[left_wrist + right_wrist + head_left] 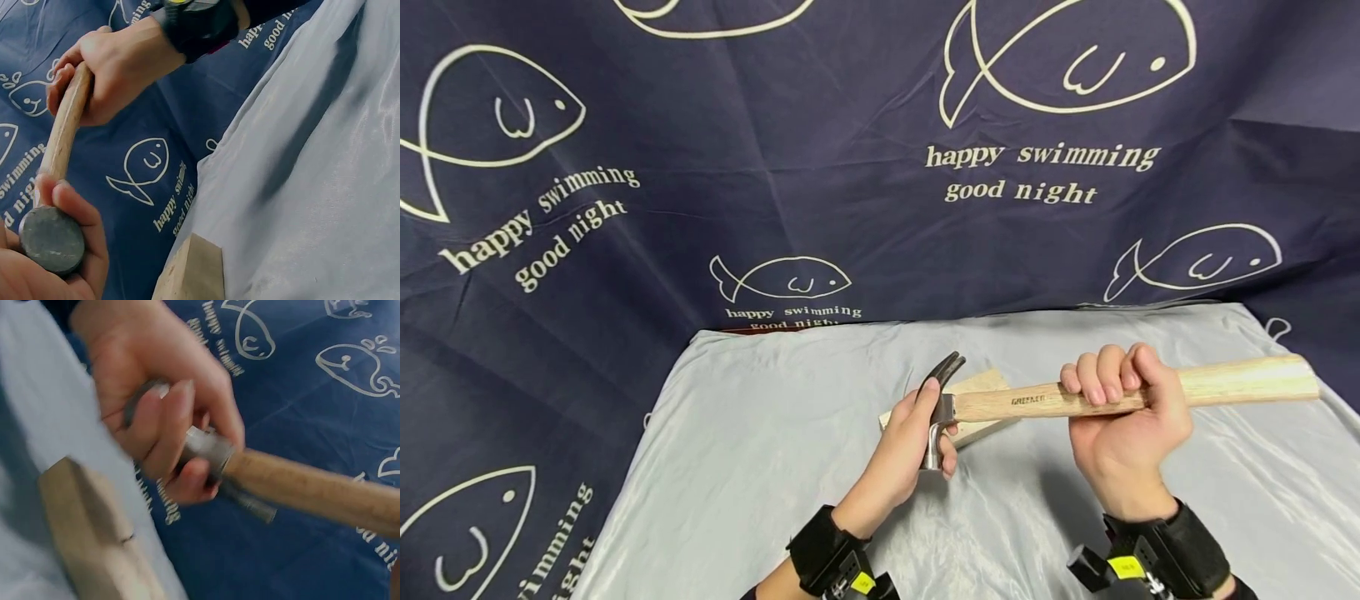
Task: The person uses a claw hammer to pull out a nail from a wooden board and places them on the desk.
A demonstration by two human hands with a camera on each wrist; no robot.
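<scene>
A claw hammer with a pale wooden handle and a metal head is held up above the table, lying roughly level across the head view. My left hand grips its head, the claw pointing up and the round striking face towards my body. Farther along the handle, my right hand wraps its fingers round the wood, and the handle's end sticks out beyond it. Beneath the hammer lies a wooden block, partly covered by the left hand and the hammer in the head view.
A pale, shiny cloth with soft wrinkles covers the table. Behind it and to the left hangs a dark blue curtain printed with white fish and lettering. Black straps with small devices sit on both wrists.
</scene>
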